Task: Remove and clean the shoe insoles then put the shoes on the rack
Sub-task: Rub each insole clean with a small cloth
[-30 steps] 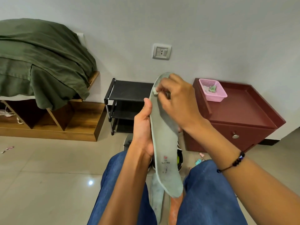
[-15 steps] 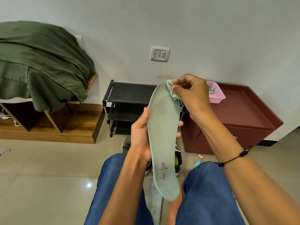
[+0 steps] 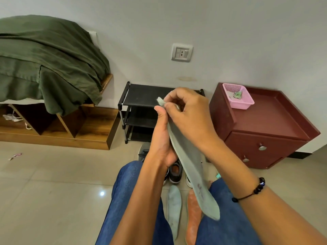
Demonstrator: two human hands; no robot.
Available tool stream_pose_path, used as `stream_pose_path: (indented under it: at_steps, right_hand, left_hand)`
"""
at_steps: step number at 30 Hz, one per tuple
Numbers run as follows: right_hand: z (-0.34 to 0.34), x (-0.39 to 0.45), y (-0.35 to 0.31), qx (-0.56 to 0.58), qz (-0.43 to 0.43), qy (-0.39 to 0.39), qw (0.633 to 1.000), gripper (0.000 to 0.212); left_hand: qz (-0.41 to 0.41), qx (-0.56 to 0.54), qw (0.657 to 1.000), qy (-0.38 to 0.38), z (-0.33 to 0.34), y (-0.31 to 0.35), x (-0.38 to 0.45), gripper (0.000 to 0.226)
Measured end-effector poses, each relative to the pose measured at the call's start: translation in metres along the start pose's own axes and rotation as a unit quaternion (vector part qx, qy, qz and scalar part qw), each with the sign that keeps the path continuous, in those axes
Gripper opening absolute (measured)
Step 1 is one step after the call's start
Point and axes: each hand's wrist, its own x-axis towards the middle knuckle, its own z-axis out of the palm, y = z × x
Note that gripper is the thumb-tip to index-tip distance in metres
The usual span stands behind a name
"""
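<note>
Against the far wall, largest first: your bed with its green blanket [image 3: 49, 68] sits at the left on a wooden base; the dark red cabinet [image 3: 269, 124] stands at the right with a pink basket [image 3: 238, 96] on its top back corner; the black shoe rack [image 3: 141, 110] stands between them, shelves bare where visible. Your knees in blue jeans frame the floor below. Your left hand [image 3: 161, 138] wraps the grey-green insole [image 3: 192, 167] from its left edge, thumb up along it, gripping. The insole runs tilted, toe end up by the rack, heel end down over your right thigh. Your right hand [image 3: 187, 114] is curled at the toe end, fingers pinching a small pale cloth [image 3: 160, 100] against it. On the floor between your legs: dark shoes [image 3: 175, 171], then a second grey-green insole [image 3: 174, 207] and an orange insole [image 3: 193, 214] lying side by side.
</note>
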Motion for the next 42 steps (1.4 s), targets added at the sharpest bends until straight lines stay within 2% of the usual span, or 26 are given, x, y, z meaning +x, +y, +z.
stream_pose_path:
  at_steps: [4,7,11,13,16,17,20,22,25,28,31,34,35,37,39,42]
  right_hand:
    - [0.006,0.009,0.004,-0.092,-0.031,0.041,0.994,0.006]
    - [0.002,0.015,0.014,-0.157,0.001,0.077,0.985,0.007]
    - [-0.006,0.013,0.014,-0.064,0.082,0.125,0.987,0.007]
    - [-0.003,0.002,-0.001,-0.022,0.064,0.097,0.993,0.006]
    - [0.008,-0.015,-0.022,-0.025,0.053,-0.003,0.998,0.008]
    - [0.01,-0.016,-0.024,-0.028,0.052,-0.01,0.998,0.01]
    - [0.012,-0.007,-0.016,-0.077,-0.034,0.034,0.996,0.007]
    - [0.009,0.003,-0.002,-0.132,-0.05,0.058,0.988,0.007]
    - [-0.004,0.016,0.019,-0.183,0.019,0.105,0.977,0.006]
    - [-0.017,0.018,0.021,-0.096,0.056,0.152,0.982,0.017]
    - [-0.012,-0.001,-0.003,-0.026,0.025,0.109,0.993,0.013]
    - [0.005,-0.021,-0.019,-0.03,0.022,0.004,0.999,0.005]
    - [0.008,-0.023,-0.021,-0.033,0.02,-0.004,0.999,0.008]
    - [0.007,-0.018,-0.015,-0.055,-0.015,0.027,0.998,0.009]
    - [-0.001,-0.007,-0.004,-0.129,-0.04,0.045,0.99,0.006]
    - [-0.013,0.001,0.018,-0.19,-0.002,0.057,0.98,0.005]
  left_hand:
    - [0.002,0.011,1.0,0.005,-0.004,0.0,0.002,0.061]
    - [0.008,0.004,1.0,-0.009,-0.005,0.001,0.001,0.065]
    - [0.003,-0.001,1.0,-0.023,-0.005,0.002,0.003,0.07]
    - [0.009,-0.013,1.0,-0.019,-0.006,0.001,0.005,0.071]
    - [0.028,-0.038,0.999,-0.025,-0.004,-0.002,0.006,0.073]
    - [0.034,-0.04,0.998,-0.023,-0.002,-0.002,0.005,0.074]
    - [0.035,-0.041,0.998,-0.02,0.0,0.0,0.005,0.071]
    - [0.028,-0.012,1.0,0.002,0.0,0.002,0.004,0.071]
    - [0.011,0.031,0.999,-0.001,0.002,0.002,0.002,0.072]
    - [0.003,0.045,0.999,-0.011,0.006,0.002,0.002,0.074]
    - [0.022,0.01,0.999,-0.021,0.004,0.002,0.004,0.075]
    - [0.039,-0.02,0.999,-0.021,0.003,0.002,0.003,0.082]
    - [0.042,-0.017,0.999,-0.028,0.003,0.001,0.003,0.086]
    - [0.049,-0.002,0.998,-0.026,0.004,0.004,0.001,0.088]
    - [0.054,0.018,0.998,-0.013,0.004,0.007,0.002,0.081]
    - [0.04,0.052,0.998,-0.007,0.005,0.006,0.003,0.077]
